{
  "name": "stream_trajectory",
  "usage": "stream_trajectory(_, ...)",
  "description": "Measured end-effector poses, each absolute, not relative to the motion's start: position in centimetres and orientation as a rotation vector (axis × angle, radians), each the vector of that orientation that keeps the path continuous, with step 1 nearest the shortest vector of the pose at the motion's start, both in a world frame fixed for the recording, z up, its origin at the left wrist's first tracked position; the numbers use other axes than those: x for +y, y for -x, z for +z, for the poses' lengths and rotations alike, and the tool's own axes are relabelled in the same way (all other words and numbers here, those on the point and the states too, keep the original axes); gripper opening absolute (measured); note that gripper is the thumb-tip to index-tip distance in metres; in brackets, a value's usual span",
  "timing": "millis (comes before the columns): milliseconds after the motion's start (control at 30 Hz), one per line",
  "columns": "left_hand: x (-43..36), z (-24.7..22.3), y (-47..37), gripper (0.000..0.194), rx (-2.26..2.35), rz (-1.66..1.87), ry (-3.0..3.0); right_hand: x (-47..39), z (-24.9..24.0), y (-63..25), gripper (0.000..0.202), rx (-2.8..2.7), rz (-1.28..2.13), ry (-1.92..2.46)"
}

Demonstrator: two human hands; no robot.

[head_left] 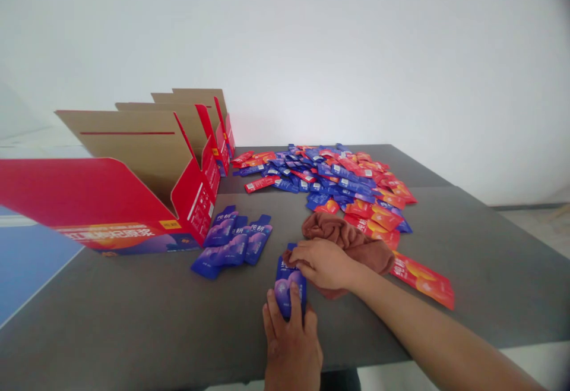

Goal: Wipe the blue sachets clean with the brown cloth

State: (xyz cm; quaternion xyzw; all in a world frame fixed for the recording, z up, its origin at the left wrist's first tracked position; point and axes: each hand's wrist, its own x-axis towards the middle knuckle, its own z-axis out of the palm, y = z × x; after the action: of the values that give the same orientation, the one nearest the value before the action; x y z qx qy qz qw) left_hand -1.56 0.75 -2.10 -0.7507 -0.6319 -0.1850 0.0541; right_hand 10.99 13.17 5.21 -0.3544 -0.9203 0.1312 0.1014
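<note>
A blue pouch lies flat on the grey table near its front edge. My left hand rests on the pouch's lower end, its fingers spread. Closed on a brown cloth, my right hand presses a fold of it against the pouch's upper end; the rest of the cloth bunches behind and to the right. Several blue pouches sit left of the hands. A red pouch lies to the right, partly under the cloth.
Open red cardboard boxes stand in a row at the left, their brown flaps raised. A large heap of blue and red pouches spreads over the back of the table. Behind it rises a white wall.
</note>
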Motion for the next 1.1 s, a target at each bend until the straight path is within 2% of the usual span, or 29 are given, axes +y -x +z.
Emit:
stream_trajectory(133, 0.71, -2.01, 1.6, 0.034, -1.898, -0.544, 2.286, 13.2, 5.06, -11.13, 0.021, -2.679, 0.387, 1.101)
stream_trajectory(400, 0.55, -2.35, 1.47, 0.034, -1.915, -0.595, 2.272, 12.62, 5.84, -11.55, 0.024, -2.764, 0.584, 0.726)
stream_trajectory(567, 0.54, -2.46, 1.52, 0.038, -1.909, -0.582, 2.281, 12.54, 5.92, -11.61, 0.027, -2.753, 0.608, 0.676)
stream_trajectory(933, 0.44, -1.81, 1.32, 0.035, -1.929, -0.563, 2.269, 13.2, 5.38, -11.44, 0.024, -2.674, 0.483, 1.036)
stream_trajectory(1100, 0.49, -1.92, 1.4, 0.032, -1.931, -0.556, 2.27, 13.19, 5.47, -11.65, 0.023, -2.687, 0.489, 1.011)
